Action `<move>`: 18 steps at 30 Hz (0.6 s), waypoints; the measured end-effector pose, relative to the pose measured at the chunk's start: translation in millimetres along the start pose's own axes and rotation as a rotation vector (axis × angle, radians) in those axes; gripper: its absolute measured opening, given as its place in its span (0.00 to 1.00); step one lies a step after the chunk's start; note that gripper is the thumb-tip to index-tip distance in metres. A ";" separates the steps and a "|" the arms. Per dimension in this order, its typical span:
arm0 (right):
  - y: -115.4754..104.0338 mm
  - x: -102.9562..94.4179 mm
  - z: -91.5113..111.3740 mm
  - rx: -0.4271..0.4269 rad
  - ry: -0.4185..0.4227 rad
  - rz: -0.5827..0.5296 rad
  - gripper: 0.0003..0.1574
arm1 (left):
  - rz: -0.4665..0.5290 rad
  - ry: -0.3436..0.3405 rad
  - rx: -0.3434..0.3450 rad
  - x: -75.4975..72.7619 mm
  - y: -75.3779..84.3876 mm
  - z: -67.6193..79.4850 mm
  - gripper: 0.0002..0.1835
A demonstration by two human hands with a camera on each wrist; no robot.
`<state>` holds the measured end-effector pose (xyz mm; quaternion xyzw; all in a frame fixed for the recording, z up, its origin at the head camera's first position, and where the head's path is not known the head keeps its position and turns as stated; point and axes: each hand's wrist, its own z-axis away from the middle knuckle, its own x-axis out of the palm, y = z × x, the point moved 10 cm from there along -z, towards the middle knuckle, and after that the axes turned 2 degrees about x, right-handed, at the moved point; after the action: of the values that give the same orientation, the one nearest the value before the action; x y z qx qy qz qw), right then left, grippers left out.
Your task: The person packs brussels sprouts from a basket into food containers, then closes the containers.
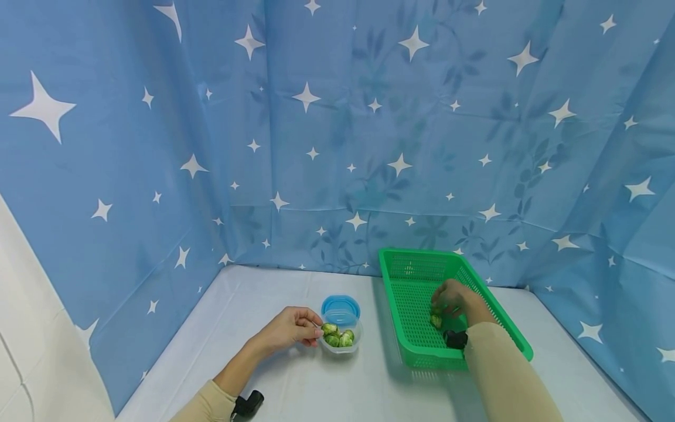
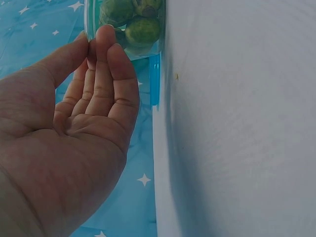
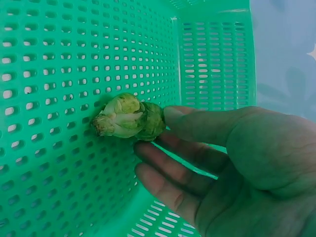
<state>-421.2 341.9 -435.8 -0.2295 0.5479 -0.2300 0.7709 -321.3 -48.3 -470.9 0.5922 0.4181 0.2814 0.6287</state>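
My left hand pinches the near-left rim of a small clear plastic container between thumb and fingertips. Several green Brussels sprouts lie inside it, also visible through its wall in the left wrist view. Reaching down into a green basket, my right hand has its thumb and fingers around one Brussels sprout. A second, paler sprout lies against that one on the basket's perforated floor. The index finger's contact is partly hidden.
A blue lid lies right behind the container on the white tabletop. The basket's raised walls surround the right hand. A blue curtain with white stars hangs behind and at both sides of the table.
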 end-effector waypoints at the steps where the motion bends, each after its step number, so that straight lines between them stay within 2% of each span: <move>1: -0.2 0.4 0.7 0.003 -0.002 -0.008 0.17 | 0.000 0.000 -0.001 -0.1 0.0 0.2 0.14; 18: -5.1 1.5 0.1 -0.058 0.016 0.020 0.11 | 0.000 0.019 -0.009 0.6 1.2 1.7 0.15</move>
<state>-421.1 337.0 -433.7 -0.2441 0.5630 -0.2081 0.7617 -319.4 -48.5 -469.8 0.5866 0.4229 0.2887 0.6274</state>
